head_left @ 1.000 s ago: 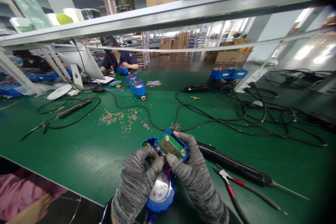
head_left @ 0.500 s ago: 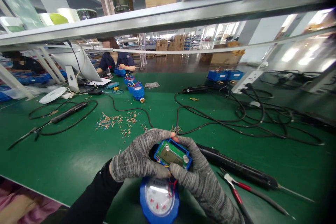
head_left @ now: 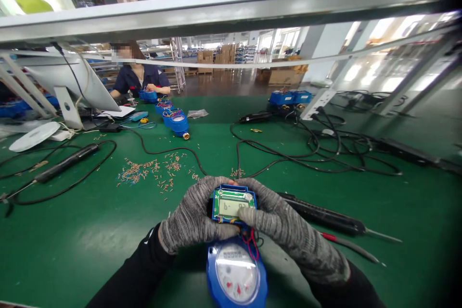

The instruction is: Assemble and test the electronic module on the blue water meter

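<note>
Between my gloved hands sits a small blue-edged module [head_left: 225, 208] with a green circuit board and a lit grey display. My left hand [head_left: 193, 216] grips its left side, fingers behind and thumb below. My right hand [head_left: 277, 216] wraps round its right side, with the thumb over the lower right of the display. Just below the module is a round blue water meter [head_left: 236, 272] with a clear dial face and red pointers. Red and dark wires [head_left: 251, 245] loop between module and meter.
Small metal pieces [head_left: 135, 172] lie scattered at centre left. Black soldering irons [head_left: 325, 214] [head_left: 67, 163] flank my hands, with red-handled pliers [head_left: 330, 237] partly behind my right arm. Further back are blue meters [head_left: 178, 124], tangled cables [head_left: 288, 156], a monitor [head_left: 75, 82] and a person [head_left: 140, 77].
The module has turned more level and its display now faces me. My right thumb has shifted onto the display. The view has swung right, and more of the meter's dial shows.
</note>
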`<state>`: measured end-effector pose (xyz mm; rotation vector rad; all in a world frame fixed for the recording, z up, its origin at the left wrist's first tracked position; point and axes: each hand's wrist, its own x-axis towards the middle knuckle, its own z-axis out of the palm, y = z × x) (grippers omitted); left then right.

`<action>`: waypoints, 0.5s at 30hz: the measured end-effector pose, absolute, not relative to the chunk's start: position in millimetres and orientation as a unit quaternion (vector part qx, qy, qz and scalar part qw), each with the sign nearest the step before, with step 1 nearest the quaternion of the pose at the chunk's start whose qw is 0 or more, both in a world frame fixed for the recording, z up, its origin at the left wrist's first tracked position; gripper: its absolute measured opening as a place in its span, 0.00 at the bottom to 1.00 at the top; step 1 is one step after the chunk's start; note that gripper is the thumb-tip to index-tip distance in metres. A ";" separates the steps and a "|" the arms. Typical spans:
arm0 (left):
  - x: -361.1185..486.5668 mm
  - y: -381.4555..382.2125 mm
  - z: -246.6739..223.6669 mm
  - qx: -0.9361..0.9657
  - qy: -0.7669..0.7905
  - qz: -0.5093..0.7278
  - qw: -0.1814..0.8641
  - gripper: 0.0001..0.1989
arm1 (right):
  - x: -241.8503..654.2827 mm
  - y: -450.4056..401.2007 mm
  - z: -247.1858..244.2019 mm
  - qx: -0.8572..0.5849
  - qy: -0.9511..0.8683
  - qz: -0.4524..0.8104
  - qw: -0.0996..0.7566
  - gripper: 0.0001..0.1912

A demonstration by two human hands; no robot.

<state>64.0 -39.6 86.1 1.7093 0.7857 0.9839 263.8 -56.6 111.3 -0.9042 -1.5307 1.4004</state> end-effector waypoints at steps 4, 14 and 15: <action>68.7 -44.1 76.8 0.596 0.298 0.446 0.598 0.33 | 271.8 -65.0 106.3 -0.439 -0.607 0.453 0.483 0.19; 68.2 -49.3 61.6 0.605 0.365 0.506 0.495 0.33 | 255.7 -109.6 66.6 -0.510 -0.704 -0.030 0.494 0.24; 69.2 -50.3 62.0 0.612 0.366 0.510 0.481 0.32 | 252.2 -107.8 68.8 -0.507 -0.707 -0.056 0.489 0.20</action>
